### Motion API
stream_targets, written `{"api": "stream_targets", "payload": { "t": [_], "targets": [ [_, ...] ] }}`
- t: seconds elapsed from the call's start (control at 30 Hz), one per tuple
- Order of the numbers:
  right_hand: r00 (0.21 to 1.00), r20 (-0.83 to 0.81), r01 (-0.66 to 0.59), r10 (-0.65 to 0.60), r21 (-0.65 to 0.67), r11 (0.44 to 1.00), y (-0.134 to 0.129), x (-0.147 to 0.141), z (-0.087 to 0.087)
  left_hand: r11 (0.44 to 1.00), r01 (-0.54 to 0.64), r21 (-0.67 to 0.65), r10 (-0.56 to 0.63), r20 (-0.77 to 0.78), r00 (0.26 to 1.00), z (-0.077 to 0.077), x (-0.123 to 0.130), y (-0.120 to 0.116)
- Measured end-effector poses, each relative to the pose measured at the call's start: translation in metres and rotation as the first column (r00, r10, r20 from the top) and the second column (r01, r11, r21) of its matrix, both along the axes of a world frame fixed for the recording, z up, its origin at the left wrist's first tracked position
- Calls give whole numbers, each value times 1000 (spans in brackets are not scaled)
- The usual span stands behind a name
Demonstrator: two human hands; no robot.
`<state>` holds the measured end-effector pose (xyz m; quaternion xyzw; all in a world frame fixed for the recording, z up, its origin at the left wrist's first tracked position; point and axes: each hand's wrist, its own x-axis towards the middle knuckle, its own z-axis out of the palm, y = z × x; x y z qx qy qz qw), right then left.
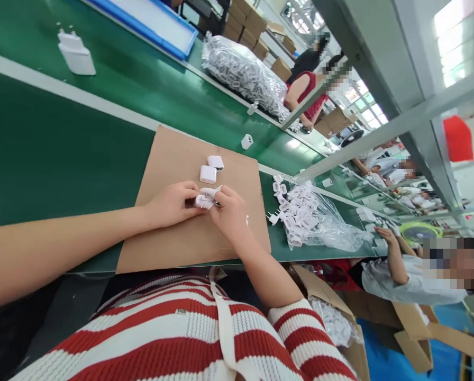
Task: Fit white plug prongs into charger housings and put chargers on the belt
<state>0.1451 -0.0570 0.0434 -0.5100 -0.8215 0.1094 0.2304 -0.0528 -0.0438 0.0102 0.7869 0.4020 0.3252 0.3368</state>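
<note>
Over a brown cardboard sheet [173, 159], my left hand [173, 203] pinches a small white plastic piece [205, 200] from the left. My right hand [229, 211], its fingertips wrapped in white, closes on the same piece from the right. The fingers cover part of the piece, so its shape is unclear. Just beyond my hands, two white charger housings [208, 174] lie side by side on the cardboard. A tiny white scrap [247, 220] is near my right wrist.
An open plastic bag of white plug parts [300, 211] lies right of the cardboard. Across the green belt [142, 84] sit a white adapter [77, 53], a single housing [247, 141], a blue tray [181, 50] and a full bag [240, 69]. Other people work along the line.
</note>
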Motion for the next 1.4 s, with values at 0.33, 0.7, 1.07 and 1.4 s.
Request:
{"api": "stream_targets", "payload": {
  "t": [0.33,0.7,1.07,1.4],
  "targets": [
    [752,-75,655,-654,-22,756,80,110,-3,924,-324,-205,326,-24,945,50,-11,17],
    [717,86,687,-691,78,723,95,138,-44,755,-654,45,633,-310,710,50,-48,193],
    [813,49,582,-580,-44,812,94,133,-41,590,-732,340,795,-89,600,39,-39,227],
    [672,-624,401,-399,-146,904,99,122,-34,852,-509,121,483,-559,674,51,72,268]
  ]
}}
